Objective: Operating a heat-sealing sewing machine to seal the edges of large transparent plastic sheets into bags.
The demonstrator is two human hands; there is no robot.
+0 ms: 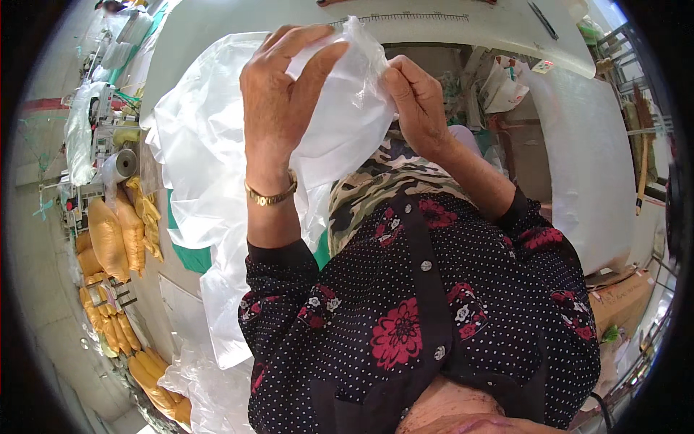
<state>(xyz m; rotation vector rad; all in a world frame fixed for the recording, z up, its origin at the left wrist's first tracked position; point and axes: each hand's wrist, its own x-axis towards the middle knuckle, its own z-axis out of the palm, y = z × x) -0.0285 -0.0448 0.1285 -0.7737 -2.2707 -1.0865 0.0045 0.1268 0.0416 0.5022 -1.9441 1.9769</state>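
Note:
A large sheet of thin, translucent white plastic film [206, 123] spreads over the table's near edge, across my lap and down on the left. Its upper right edge is gathered into a crinkled strip. My right hand [419, 105] pinches that strip between thumb and bent fingers. Just left of it, my left hand [282, 90] is raised over the film, with a gap between its thumb and fingers and nothing visibly gripped. A gold watch [271, 192] circles the left wrist. Whether the film is a single sheet or a bag, I cannot tell.
In front stands a pale table [217, 20] with a ruler scale [412, 16] and a pen [542, 19]. At right hangs a broad whitish sheet [585, 159] above a cardboard box [622, 300]. Several stuffed yellow bags [108, 235] and a film roll [120, 166] lie left.

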